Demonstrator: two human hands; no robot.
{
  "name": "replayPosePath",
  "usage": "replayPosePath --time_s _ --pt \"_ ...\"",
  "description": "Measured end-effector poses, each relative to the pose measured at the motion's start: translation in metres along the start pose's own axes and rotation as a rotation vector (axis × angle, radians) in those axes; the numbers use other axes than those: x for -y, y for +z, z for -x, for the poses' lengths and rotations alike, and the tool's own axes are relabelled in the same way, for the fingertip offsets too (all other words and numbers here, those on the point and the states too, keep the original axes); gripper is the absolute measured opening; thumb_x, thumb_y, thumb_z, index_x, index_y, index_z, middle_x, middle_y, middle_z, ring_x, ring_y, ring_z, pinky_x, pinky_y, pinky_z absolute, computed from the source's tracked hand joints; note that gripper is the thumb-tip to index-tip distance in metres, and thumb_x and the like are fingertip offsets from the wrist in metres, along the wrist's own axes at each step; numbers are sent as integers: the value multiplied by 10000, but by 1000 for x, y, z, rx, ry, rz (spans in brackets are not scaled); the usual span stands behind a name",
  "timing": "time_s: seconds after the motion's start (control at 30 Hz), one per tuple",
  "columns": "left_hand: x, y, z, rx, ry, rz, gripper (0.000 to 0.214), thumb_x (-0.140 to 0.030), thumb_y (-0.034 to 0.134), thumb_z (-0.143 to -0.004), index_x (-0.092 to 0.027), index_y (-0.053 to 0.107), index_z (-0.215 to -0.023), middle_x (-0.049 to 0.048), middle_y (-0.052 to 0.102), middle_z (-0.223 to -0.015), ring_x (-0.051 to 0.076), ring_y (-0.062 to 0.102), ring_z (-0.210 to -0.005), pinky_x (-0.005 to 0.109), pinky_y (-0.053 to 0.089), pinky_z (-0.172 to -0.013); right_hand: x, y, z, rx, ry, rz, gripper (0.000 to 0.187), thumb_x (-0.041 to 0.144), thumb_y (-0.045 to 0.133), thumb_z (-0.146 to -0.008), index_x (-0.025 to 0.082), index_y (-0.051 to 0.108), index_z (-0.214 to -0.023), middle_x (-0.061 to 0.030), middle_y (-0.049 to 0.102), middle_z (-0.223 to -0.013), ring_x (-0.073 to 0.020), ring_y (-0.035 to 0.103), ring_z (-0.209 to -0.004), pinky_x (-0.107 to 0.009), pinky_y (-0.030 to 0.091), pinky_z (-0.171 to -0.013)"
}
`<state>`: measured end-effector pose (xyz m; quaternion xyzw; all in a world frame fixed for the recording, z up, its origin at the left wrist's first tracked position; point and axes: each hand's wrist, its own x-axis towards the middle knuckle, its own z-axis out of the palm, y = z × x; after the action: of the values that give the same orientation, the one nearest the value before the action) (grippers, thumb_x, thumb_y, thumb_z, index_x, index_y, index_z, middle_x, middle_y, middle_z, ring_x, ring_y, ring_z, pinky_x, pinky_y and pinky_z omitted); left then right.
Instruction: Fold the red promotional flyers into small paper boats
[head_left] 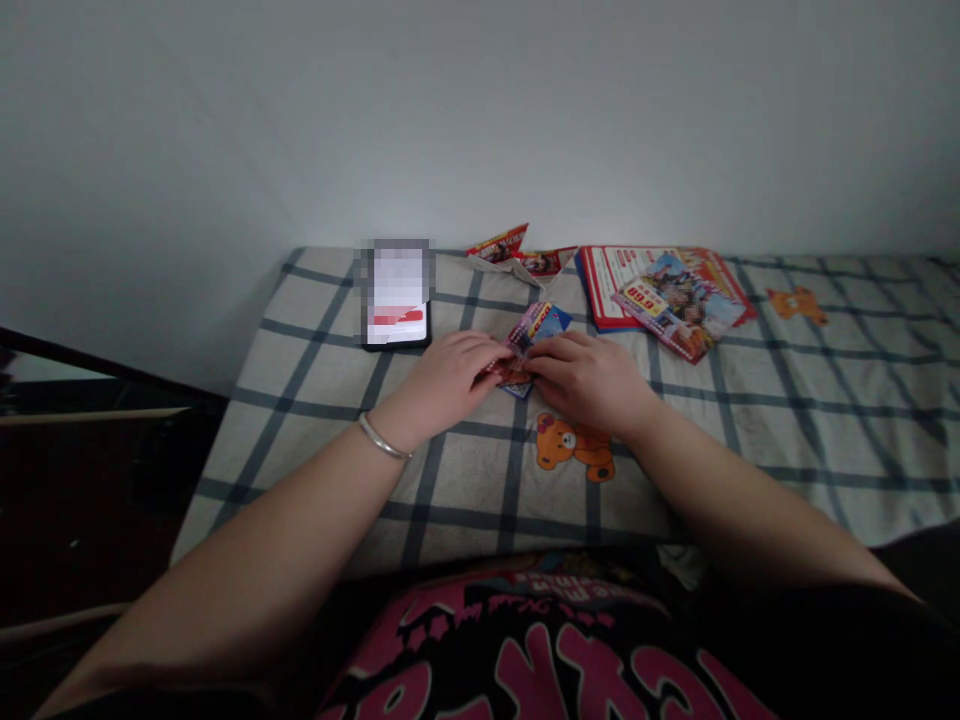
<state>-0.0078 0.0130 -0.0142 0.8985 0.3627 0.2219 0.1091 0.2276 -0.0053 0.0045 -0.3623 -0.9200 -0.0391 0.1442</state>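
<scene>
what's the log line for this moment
left hand: holds paper | right hand: holds paper | phone: beyond left hand | flyers: beyond right hand

The paper [535, 330] looks glossy, like the leaflets [667, 290]. The sheet [810, 400] is matt cloth; the bangle [382, 440] is shiny metal, the phone [397, 300] glossy.

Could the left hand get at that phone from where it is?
Probably yes: the phone lies just beyond the left hand, nothing between, though that hand holds the folded paper.
</scene>
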Motion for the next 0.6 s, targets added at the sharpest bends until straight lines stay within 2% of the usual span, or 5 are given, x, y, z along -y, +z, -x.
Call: replayPosePath --time_s 0.2,0.43,0.6 --pt "0 2 0 -4 33 2 300 -211 657 -902 -150 645 -1196 96 703 -1195 236 614 -1168 449 493 -1048 -8 -1 1 20 -61 -50 252 308 535 -991 232 744 -1110 -49 738 -1132 -218 644 -988 -329 487 -751" --pt "4 0 0 34 34 26 378 -196 696 -854 -156 627 -1223 108 682 -1224 253 601 -1195 473 494 -1043 -1 -2 -2 46 -118 -68 280 329 507 -1011 219 733 -1133 -57 735 -1134 -217 654 -1014 -325 506 -758" --pt "3 -3 0 57 37 34 355 -197 705 -843 -140 633 -1186 109 675 -1196 254 598 -1176 448 499 -1035 3 -5 -3 113 -109 -136 262 302 540 -989 199 715 -1154 -59 709 -1215 -231 629 -1103 -349 511 -836"
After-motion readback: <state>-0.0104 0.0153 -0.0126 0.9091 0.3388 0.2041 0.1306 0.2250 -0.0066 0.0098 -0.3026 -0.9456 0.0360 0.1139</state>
